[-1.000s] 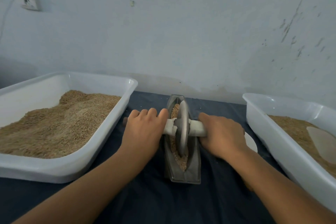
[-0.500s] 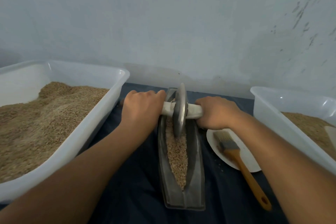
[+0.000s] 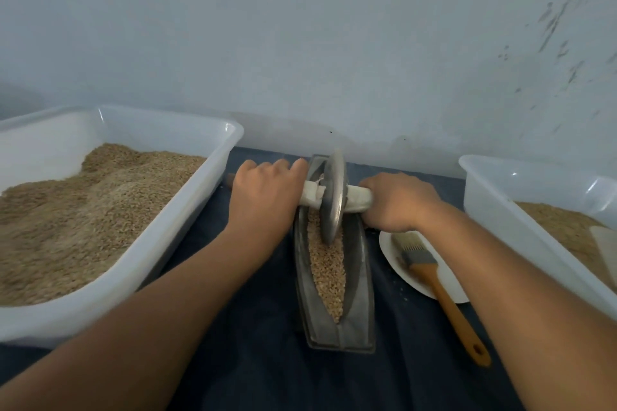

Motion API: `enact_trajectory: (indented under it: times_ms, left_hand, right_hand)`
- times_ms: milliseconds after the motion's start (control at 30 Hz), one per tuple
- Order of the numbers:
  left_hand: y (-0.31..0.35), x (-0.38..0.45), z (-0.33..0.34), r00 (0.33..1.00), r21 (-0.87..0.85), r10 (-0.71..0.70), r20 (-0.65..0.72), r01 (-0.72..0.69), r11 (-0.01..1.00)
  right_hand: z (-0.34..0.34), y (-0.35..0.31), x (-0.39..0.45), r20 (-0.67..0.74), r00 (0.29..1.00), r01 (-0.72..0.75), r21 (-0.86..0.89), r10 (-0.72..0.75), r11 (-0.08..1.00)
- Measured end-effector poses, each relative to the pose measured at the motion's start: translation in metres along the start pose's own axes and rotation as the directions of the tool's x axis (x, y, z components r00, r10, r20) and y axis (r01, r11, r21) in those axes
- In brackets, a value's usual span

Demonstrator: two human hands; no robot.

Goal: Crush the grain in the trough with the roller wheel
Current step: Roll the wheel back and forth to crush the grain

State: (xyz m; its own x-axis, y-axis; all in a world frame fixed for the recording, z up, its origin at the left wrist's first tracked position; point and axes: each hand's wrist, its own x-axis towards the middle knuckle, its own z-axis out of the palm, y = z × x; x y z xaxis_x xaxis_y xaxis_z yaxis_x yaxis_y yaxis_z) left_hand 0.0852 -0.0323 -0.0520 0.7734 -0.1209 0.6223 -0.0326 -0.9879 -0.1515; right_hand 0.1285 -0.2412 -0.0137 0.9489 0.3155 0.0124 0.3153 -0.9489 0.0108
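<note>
Grain (image 3: 326, 264), small and tan, lies in the narrow boat-shaped metal trough (image 3: 359, 304) on dark cloth (image 3: 253, 337). At its far end stands the flat metal roller wheel (image 3: 332, 197); left hand (image 3: 267, 193) and right hand (image 3: 399, 202) grip its pale axle.

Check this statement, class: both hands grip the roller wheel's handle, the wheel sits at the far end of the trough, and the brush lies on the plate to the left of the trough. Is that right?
One detail is wrong. In the head view the brush lies on the plate to the right of the trough, not the left. The left hand and right hand do grip the handle of the roller wheel at the far end.
</note>
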Motion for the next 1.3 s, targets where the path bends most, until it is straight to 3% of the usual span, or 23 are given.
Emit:
enact_trajectory:
  times_ms: [300, 833, 1100, 1300]
  left_hand:
    - [0.006, -0.034, -0.023, 1.0, -0.03, 0.001, -0.025, -0.001, 1.0]
    - [0.01, -0.086, -0.058, 1.0, -0.077, -0.002, -0.031, -0.001, 0.997]
    - [0.009, -0.088, -0.056, 1.0, -0.078, 0.0, -0.012, -0.001, 0.997]
    - [0.011, -0.067, -0.05, 0.999, -0.064, 0.036, -0.02, -0.037, 0.997]
  right_hand:
    - [0.016, -0.009, -0.039, -0.211, 0.977, -0.034, -0.012, 0.031, 0.999]
    - [0.022, -0.032, -0.115, -0.524, 0.847, 0.041, -0.1, -0.088, 0.994]
    - [0.025, -0.03, -0.106, -0.507, 0.859, 0.007, -0.13, -0.073, 0.991]
    - [0.031, -0.021, -0.092, -0.401, 0.914, -0.065, -0.001, 0.06, 0.998]
